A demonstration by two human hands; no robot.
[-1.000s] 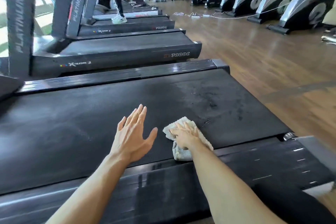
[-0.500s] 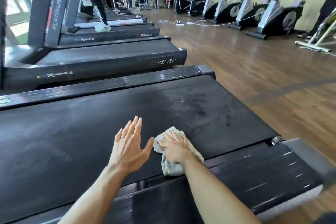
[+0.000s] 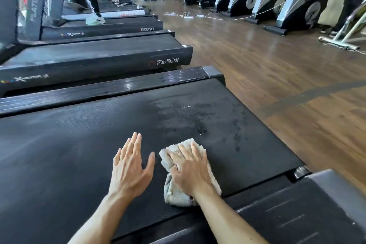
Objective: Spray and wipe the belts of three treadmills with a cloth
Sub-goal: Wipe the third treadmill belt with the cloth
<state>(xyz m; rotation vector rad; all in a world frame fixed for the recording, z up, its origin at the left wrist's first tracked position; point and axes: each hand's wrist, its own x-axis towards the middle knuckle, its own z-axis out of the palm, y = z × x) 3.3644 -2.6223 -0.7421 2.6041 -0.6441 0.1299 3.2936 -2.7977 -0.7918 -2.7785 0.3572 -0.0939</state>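
Observation:
The nearest treadmill's black belt [image 3: 79, 144] fills the lower left, with wet spray marks [image 3: 184, 113] near its rear end. A crumpled grey-white cloth [image 3: 174, 194] lies on the belt near its close edge. My right hand [image 3: 190, 170] presses flat on the cloth with fingers spread. My left hand [image 3: 130, 166] lies beside it to the left, fingers straight, palm down on or just over the belt, holding nothing. A second treadmill [image 3: 99, 53] and a third [image 3: 111, 25] stand behind. No spray bottle is in view.
A person's leg and light shoe [image 3: 95, 20] stand on the third treadmill. Wooden floor [image 3: 277, 77] runs along the right. Exercise bikes [image 3: 293, 4] line the far right wall, with a white cable and power strip [image 3: 188, 16] on the floor.
My right hand has slid the cloth slightly toward the wet patch. My left hand stays beside it. The camera has tilted, showing more of the room.

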